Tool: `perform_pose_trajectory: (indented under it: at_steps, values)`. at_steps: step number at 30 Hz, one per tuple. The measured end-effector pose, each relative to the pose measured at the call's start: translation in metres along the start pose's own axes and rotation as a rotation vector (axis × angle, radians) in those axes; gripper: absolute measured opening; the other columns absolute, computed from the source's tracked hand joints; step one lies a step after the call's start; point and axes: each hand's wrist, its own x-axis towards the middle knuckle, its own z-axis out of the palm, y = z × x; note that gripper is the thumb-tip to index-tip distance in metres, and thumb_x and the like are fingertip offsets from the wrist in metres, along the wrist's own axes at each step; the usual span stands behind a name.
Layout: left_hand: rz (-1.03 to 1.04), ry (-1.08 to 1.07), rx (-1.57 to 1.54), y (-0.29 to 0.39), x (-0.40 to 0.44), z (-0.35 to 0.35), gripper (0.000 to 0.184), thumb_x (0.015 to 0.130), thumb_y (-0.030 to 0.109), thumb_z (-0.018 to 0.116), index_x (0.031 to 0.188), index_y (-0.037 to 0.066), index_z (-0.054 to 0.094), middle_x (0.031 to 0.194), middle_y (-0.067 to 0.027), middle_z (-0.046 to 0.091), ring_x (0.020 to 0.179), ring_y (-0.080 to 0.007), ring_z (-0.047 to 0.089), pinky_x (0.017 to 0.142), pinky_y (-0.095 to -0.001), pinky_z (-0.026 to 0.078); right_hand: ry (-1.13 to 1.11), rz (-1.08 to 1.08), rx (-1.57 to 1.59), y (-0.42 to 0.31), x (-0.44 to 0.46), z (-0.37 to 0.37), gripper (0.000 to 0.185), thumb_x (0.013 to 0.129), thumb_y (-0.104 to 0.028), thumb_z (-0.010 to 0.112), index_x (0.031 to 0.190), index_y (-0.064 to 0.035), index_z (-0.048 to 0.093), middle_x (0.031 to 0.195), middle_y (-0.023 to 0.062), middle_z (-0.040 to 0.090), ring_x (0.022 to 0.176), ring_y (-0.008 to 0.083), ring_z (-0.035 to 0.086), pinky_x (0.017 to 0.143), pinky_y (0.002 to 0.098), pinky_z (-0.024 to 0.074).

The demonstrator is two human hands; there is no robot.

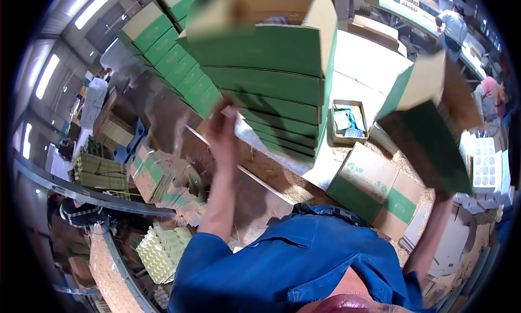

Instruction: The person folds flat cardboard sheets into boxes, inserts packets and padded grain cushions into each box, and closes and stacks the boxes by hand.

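On the right, my right hand [444, 193] is at the lower edge of a green and brown cardboard box [429, 139]. The box is tilted and raised, its flaps are blurred, and it hides most of my fingers. My left hand [223, 120] is in the air in front of a tall stack of green cardboard boxes [266, 88], smeared by motion, so its fingers do not show clearly. The top box of the stack [260, 47] has its flaps up, and something bluish lies inside. A blurred flap [220, 20] stands at its left corner.
A small open box of blue and white packets [348, 120] sits right of the stack. Below it lies a flat closed carton [374, 188]. More green boxes [168, 58], flattened cardboard [157, 174] and egg trays [163, 250] are at left. Other people [453, 28] are in the background.
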Motion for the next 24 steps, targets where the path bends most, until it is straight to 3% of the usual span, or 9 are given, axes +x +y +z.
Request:
perform_pose_trajectory:
  at_steps: [1, 2, 5, 7, 10, 12, 14, 18, 24]
  values:
    - [0.255, 0.026, 0.102, 0.011, 0.040, -0.010, 0.058, 0.090, 0.022, 0.070, 0.136, -0.005, 0.048, 0.132, -0.0159, 0.057, 0.120, -0.0213, 0.055, 0.102, -0.0336, 0.043, -0.059, -0.069, -0.067, -0.027, 0.010, 0.023, 0.047, 0.096, -0.036, 0.056, 0.122, 0.0026, 0.057, 0.104, 0.0210, 0.068, 0.082, 0.0285, 0.070, 0.074, 0.0366, 0.0587]
    - [0.353, 0.005, 0.109, 0.028, 0.072, -0.011, 0.064, 0.089, 0.023, 0.071, 0.139, -0.005, 0.043, 0.134, -0.0162, 0.053, 0.123, -0.0218, 0.051, 0.104, -0.0333, 0.041, -0.130, -0.139, -0.128, -0.053, 0.021, 0.051, 0.047, 0.096, -0.036, 0.056, 0.123, 0.0024, 0.056, 0.104, 0.0213, 0.068, 0.082, 0.0285, 0.070, 0.074, 0.0366, 0.0588]
    - [0.347, -0.121, -0.136, 0.041, 0.142, -0.008, 0.058, 0.089, 0.029, 0.071, 0.132, -0.005, 0.051, 0.122, -0.0137, 0.061, 0.114, -0.0205, 0.057, 0.099, -0.0323, 0.044, -0.356, -0.301, -0.290, -0.111, 0.051, 0.138, 0.048, 0.096, -0.036, 0.055, 0.125, 0.0019, 0.055, 0.105, 0.0221, 0.068, 0.081, 0.0285, 0.070, 0.073, 0.0366, 0.0592]
    - [0.164, -0.341, -0.158, 0.022, 0.171, -0.016, 0.046, 0.091, 0.032, 0.068, 0.120, -0.003, 0.060, 0.110, -0.0105, 0.066, 0.104, -0.0170, 0.060, 0.094, -0.0311, 0.046, -0.500, -0.365, -0.363, -0.133, 0.067, 0.194, 0.048, 0.096, -0.036, 0.055, 0.126, 0.0016, 0.054, 0.105, 0.0226, 0.067, 0.080, 0.0285, 0.070, 0.072, 0.0365, 0.0595]
    - [0.057, -0.436, -0.196, 0.021, 0.166, -0.005, 0.036, 0.094, 0.032, 0.063, 0.110, 0.000, 0.065, 0.100, -0.0072, 0.069, 0.096, -0.0136, 0.061, 0.089, -0.0303, 0.047, -0.651, -0.401, -0.435, -0.142, 0.088, 0.262, 0.049, 0.096, -0.036, 0.054, 0.127, 0.0012, 0.053, 0.106, 0.0234, 0.067, 0.079, 0.0285, 0.071, 0.071, 0.0365, 0.0599]
    - [0.093, -0.391, -0.176, 0.015, 0.162, 0.002, 0.034, 0.097, 0.030, 0.059, 0.111, -0.001, 0.063, 0.101, -0.0067, 0.067, 0.094, -0.0129, 0.061, 0.087, -0.0295, 0.048, -0.714, -0.389, -0.475, -0.141, 0.098, 0.298, 0.049, 0.096, -0.036, 0.054, 0.128, 0.0008, 0.052, 0.106, 0.0239, 0.067, 0.079, 0.0285, 0.071, 0.070, 0.0365, 0.0602]
    - [0.224, -0.329, -0.210, 0.003, 0.165, 0.001, 0.036, 0.097, 0.030, 0.058, 0.114, -0.002, 0.060, 0.102, -0.0065, 0.066, 0.092, -0.0135, 0.060, 0.084, -0.0290, 0.048, -0.749, -0.367, -0.498, -0.137, 0.103, 0.316, 0.050, 0.096, -0.036, 0.053, 0.129, 0.0005, 0.051, 0.106, 0.0245, 0.066, 0.078, 0.0285, 0.071, 0.069, 0.0365, 0.0605]
    - [0.203, -0.367, -0.142, -0.007, 0.173, -0.025, 0.040, 0.099, 0.034, 0.054, 0.118, -0.001, 0.057, 0.107, -0.0075, 0.064, 0.095, -0.0142, 0.059, 0.084, -0.0294, 0.047, -0.767, -0.354, -0.519, -0.135, 0.110, 0.328, 0.051, 0.096, -0.036, 0.052, 0.132, -0.0001, 0.049, 0.107, 0.0255, 0.066, 0.077, 0.0285, 0.071, 0.068, 0.0364, 0.0611]
    - [0.273, -0.285, -0.165, -0.005, 0.163, -0.016, 0.043, 0.099, 0.038, 0.054, 0.113, -0.002, 0.057, 0.101, -0.0062, 0.064, 0.090, -0.0135, 0.059, 0.081, -0.0283, 0.047, -0.777, -0.389, -0.530, -0.133, 0.111, 0.313, 0.053, 0.096, -0.036, 0.051, 0.135, -0.0010, 0.047, 0.108, 0.0271, 0.065, 0.075, 0.0285, 0.072, 0.066, 0.0364, 0.0620]
